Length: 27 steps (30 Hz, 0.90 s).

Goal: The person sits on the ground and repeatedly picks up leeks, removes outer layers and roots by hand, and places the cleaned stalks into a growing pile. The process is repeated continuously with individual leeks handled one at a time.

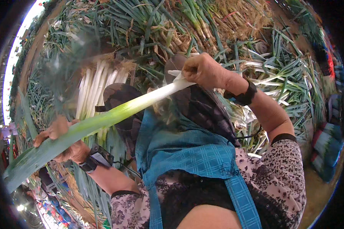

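Observation:
A long green onion or leek [123, 110] stretches diagonally across the view, its white end at the upper right and its broad green leaf at the lower left. My right hand [202, 70] has its fingers closed on the white end, where a pale strip of outer layer sticks out. Around the green part is my left hand [66, 140], its fingers partly hidden by the leaf. Beyond my left hand lies a group of cleaned white stalks [96, 86] with roots on. Both wrists carry dark bands with devices.
Untrimmed stalks with dry roots [232, 17] are heaped at the top. Leaf and peel scraps [283, 77] cover the ground at the right, and more green leaves [46, 94] lie at the left. My knees and a blue checked apron [189, 151] are below the held stalk.

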Tool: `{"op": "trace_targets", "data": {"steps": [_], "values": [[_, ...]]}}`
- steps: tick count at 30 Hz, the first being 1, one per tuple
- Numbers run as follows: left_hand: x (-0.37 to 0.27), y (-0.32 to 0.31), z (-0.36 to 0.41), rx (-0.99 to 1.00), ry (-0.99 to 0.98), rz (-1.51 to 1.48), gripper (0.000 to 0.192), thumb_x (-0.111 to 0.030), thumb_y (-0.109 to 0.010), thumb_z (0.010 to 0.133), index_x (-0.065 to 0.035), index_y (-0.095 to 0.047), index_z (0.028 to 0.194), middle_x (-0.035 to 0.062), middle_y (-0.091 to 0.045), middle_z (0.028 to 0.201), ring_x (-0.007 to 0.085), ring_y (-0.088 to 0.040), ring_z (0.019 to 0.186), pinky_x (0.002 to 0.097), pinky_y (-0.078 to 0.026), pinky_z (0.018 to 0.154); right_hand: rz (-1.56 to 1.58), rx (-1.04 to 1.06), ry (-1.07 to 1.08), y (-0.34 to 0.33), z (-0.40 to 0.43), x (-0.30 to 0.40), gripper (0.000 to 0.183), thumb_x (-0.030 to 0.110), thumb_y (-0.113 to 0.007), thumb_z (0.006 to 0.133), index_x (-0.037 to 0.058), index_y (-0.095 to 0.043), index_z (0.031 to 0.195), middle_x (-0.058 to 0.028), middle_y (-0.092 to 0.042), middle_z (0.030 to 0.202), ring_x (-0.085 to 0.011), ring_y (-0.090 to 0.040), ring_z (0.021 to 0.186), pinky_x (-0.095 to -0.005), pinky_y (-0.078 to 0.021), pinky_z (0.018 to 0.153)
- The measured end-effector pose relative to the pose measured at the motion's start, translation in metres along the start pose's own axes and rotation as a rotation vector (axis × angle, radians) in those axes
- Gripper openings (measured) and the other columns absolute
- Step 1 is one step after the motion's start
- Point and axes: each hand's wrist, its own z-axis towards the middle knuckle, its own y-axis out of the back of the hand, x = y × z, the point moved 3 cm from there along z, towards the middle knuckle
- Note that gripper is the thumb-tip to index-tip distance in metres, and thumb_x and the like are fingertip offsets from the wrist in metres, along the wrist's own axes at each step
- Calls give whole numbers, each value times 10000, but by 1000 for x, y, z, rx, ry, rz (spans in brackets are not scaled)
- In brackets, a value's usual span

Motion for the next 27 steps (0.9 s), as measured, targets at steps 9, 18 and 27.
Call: {"op": "trace_targets", "data": {"steps": [9, 18, 27], "values": [[25, -12, 11, 125, 86, 195, 700, -145, -911, 610, -384, -635, 1207, 28, -631, 1164, 260, -568, 1025, 561, -408, 986, 309, 280, -432, 13, 3, -27, 271, 245, -710, 855, -26, -698, 867, -16, -648, 748, -88, -567, 701, -269, -451, 618], [34, -23, 33, 205, 34, 99, 516, -80, -793, 765, -375, -665, 1168, 73, -653, 1081, 226, -583, 1032, 478, -520, 856, -27, 205, -396, 20, -27, -40, 289, 253, -693, 745, -30, -718, 803, -109, -598, 597, -145, -576, 589, -340, -465, 568], [55, -20, 25, -78, 5, 411, 348, -146, -668, 815, -132, -623, 1160, 105, -596, 1106, 271, -577, 962, 496, -480, 876, -507, -93, -693, 14, -102, -172, 290, 224, -643, 706, -41, -664, 822, -233, -640, 785, -394, -649, 789, -449, -522, 708]]}}
